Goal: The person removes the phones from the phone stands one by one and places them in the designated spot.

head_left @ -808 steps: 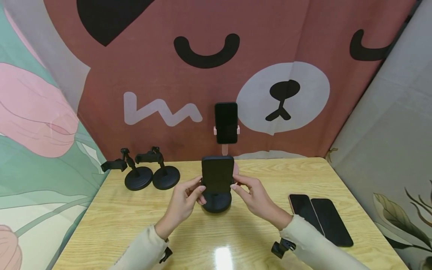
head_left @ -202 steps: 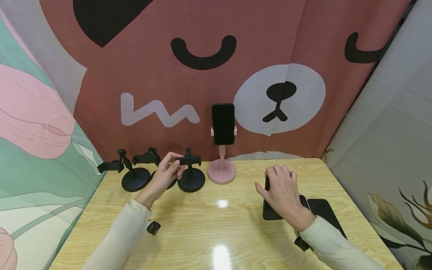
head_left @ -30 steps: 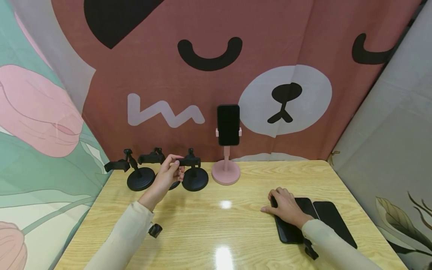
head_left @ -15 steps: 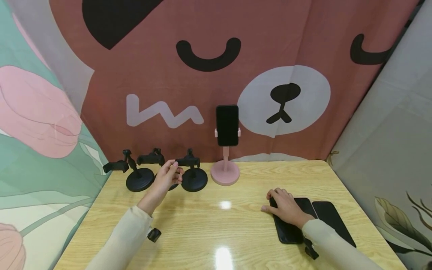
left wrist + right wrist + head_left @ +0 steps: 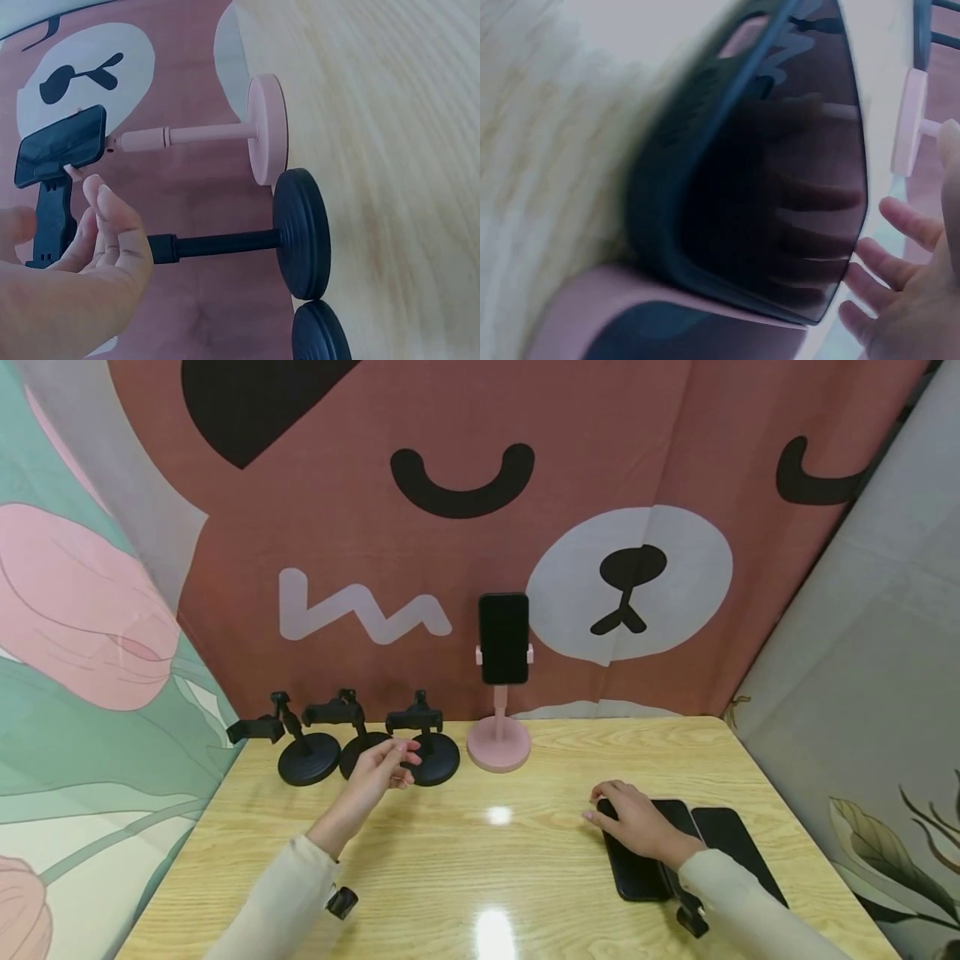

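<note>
My left hand (image 5: 375, 781) is just in front of the rightmost black phone stand (image 5: 442, 762), its fingers loosely bent and nothing between them. Above that hand sits the stand's bare clamp (image 5: 415, 719); the left wrist view shows the stand's round base (image 5: 301, 234) and post. On the table at right, a black phone (image 5: 633, 870) lies screen up. My right hand (image 5: 637, 824) is over its far end. In the right wrist view its fingers (image 5: 889, 262) are spread and relaxed, mirrored in the screen; whether they touch the phone, I cannot tell.
Two more phones, one dark (image 5: 678, 817) and one (image 5: 738, 852) farther right, lie beside it. A pink stand (image 5: 498, 745) at the back holds an upright phone (image 5: 504, 639). Two other black stands (image 5: 309, 760) (image 5: 363, 752) stand at the back left, before a printed curtain.
My left hand has let go of the black stand's clamp and dropped lower. My right hand's fingers have come off the phone's edge slightly. Earlier, that phone was in the stand, then carried right.
</note>
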A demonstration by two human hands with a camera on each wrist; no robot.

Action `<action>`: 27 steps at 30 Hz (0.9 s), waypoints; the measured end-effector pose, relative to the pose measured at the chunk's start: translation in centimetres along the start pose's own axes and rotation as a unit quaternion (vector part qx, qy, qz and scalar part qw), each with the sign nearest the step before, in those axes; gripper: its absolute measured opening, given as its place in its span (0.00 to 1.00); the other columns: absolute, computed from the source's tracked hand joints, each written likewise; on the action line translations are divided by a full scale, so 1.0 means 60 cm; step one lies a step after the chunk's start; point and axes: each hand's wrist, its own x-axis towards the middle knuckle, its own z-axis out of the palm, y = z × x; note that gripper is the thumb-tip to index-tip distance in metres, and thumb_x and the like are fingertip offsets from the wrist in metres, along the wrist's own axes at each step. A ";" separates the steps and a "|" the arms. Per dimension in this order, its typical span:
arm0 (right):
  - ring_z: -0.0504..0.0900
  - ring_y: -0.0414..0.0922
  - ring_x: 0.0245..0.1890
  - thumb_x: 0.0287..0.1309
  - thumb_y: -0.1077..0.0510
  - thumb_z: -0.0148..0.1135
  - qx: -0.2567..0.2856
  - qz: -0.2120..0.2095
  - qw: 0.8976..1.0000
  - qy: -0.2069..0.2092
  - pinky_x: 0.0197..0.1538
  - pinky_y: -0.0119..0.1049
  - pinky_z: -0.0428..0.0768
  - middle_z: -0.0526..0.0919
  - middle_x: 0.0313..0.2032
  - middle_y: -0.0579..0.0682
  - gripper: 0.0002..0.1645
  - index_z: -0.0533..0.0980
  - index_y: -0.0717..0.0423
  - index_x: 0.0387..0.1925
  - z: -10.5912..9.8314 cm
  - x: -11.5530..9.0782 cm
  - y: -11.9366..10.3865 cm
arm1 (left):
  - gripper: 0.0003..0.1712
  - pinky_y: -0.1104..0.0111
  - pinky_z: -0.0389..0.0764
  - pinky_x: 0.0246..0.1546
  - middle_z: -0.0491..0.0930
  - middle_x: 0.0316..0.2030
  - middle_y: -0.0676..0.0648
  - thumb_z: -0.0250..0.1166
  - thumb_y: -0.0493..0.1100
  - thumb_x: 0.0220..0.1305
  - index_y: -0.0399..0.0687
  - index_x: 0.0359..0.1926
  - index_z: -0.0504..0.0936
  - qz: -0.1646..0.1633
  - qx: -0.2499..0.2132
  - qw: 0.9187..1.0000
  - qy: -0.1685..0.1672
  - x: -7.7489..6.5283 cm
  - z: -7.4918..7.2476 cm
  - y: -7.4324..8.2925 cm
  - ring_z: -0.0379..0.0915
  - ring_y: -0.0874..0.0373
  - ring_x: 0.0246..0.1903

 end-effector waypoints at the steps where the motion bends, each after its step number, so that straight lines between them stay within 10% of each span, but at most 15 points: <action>1: 0.77 0.55 0.55 0.71 0.38 0.57 0.001 -0.001 1.000 -0.001 0.58 0.60 0.75 0.79 0.56 0.55 0.26 0.77 0.53 0.54 -0.002 -0.001 -0.003 | 0.23 0.70 0.82 0.38 0.80 0.46 0.41 0.46 0.49 0.82 0.37 0.62 0.75 0.000 0.001 1.000 -0.001 -0.002 0.001 -0.001 0.78 0.61 0.31; 27: 0.77 0.55 0.61 0.71 0.36 0.55 0.103 -0.040 0.994 0.021 0.57 0.53 0.79 0.77 0.63 0.53 0.33 0.71 0.52 0.67 -0.045 -0.004 -0.118 | 0.23 0.62 0.85 0.52 0.81 0.56 0.34 0.52 0.49 0.80 0.38 0.64 0.76 0.054 0.025 0.996 -0.060 -0.015 0.095 0.009 0.82 0.46 0.52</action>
